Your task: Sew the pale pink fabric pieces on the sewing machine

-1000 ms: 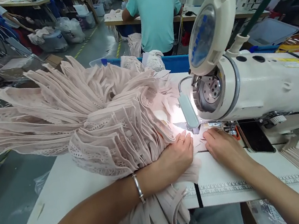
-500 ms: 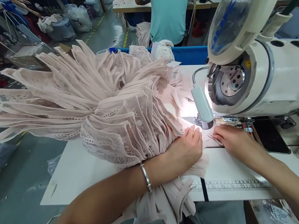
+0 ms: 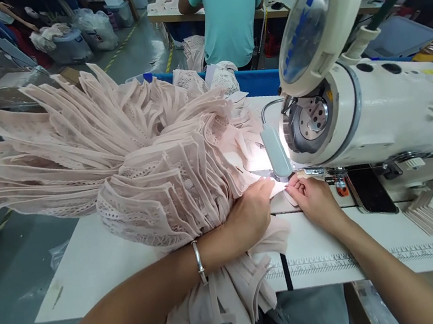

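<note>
A pale pink-beige fabric piece (image 3: 279,189) lies at the front of the sewing machine (image 3: 403,106), just below its small lamp (image 3: 276,151), stretched between the person's two hands. The left hand (image 3: 255,210) is nearly closed, fingers bent down together on the piece; its thumb is hidden from me. The right hand (image 3: 310,198) pinches the other end between thumb and fingertips, the remaining fingers curled in. The piece looks thin, smooth and narrow, glowing almost white under the light. Against the left forearm sits a thick bundle of lace-trimmed pieces (image 3: 170,187) in the same shade, stacked like pages, with openwork bands and long straps fanning out to the left.

All this rests on a white sewing table (image 3: 93,273), with a printed ruler (image 3: 327,265) along its front edge, crossed by a black strip. To the right lie a dark phone (image 3: 370,190) and a neat stack of beige strips (image 3: 428,219) beside a written slip. Behind the table runs a blue bin (image 3: 265,81). Beyond it, a co-worker in a turquoise shirt (image 3: 228,14) sits at another bench, and plastic boxes and bags stand on the grey-green floor (image 3: 2,278).
</note>
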Demonstrator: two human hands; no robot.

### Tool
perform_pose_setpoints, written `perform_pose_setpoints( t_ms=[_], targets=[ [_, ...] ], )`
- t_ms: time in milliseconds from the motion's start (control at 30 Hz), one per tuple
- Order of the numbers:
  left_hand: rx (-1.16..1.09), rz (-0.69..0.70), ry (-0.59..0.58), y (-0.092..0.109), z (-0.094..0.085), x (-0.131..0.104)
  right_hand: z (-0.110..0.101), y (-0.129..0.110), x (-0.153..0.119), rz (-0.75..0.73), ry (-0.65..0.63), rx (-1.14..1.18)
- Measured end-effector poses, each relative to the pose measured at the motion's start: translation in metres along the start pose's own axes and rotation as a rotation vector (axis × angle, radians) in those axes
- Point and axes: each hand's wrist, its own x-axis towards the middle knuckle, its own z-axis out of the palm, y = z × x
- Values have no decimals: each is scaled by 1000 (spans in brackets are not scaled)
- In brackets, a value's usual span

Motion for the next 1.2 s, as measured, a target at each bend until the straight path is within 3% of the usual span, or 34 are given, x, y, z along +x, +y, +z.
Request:
perform_pose_setpoints(
  t_ms=[100,200,333,667,800,967,1067,1200],
  targets=[
    [24,174,-78,5,-1,-2,-1,0,-1,7,26,4],
    [321,338,-204,11,-1,-6,-1,-1,-2,-4,24,-2],
    [560,352,-166,14,3,-9,-1,-2,-2,-14,51,12],
    [573,398,-102,9,10,-6,-3,2,-7,-14,76,18],
    [499,384,-60,6,12,-5,-8,9,-17,-234,99,-30],
    [442,190,-56,9,12,-6,-5,4,-26,-481,137,-350],
    [470,237,-131,13,14,-5,-3,-1,-26,-575,153,-536],
    [529,306,-146,16,18,-1,-4,7,-20,-609,94,-559]
  ],
)
